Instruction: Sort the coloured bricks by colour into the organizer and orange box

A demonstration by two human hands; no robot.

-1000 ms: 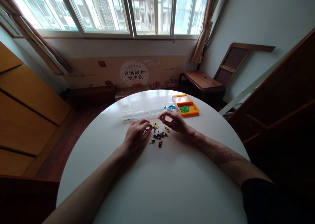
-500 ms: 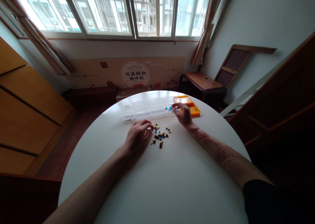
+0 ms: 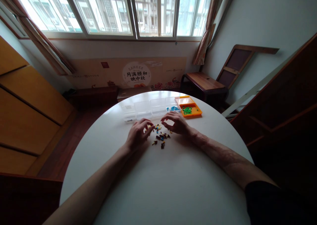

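Small building bricks [image 3: 161, 137], mostly brown with some yellow and blue, lie scattered in a loose pile on the white round table [image 3: 158, 182]. My left hand [image 3: 139, 132] rests at the pile's left edge, thumb and fingers curved and a little apart, a few pieces partly hidden behind them. Over the far right side of the pile hovers my right hand [image 3: 177, 123], its thumb and index finger curved with a gap between; I see nothing held. Just beyond it, small blue bricks [image 3: 172, 109] sit in the end compartment of a clear plastic box [image 3: 142, 109].
An orange tray [image 3: 197, 112] joins the clear box on the right, with green bricks [image 3: 187, 110] in one compartment. Behind the table are a wooden chair [image 3: 204, 80], a printed cardboard panel [image 3: 94, 73] and a window. A cabinet [image 3: 29, 96] stands at left.
My right hand has moved from the blue bricks' compartment left and toward me, over the pile. The blue and green bricks in their compartments are now uncovered. My left hand has barely moved.
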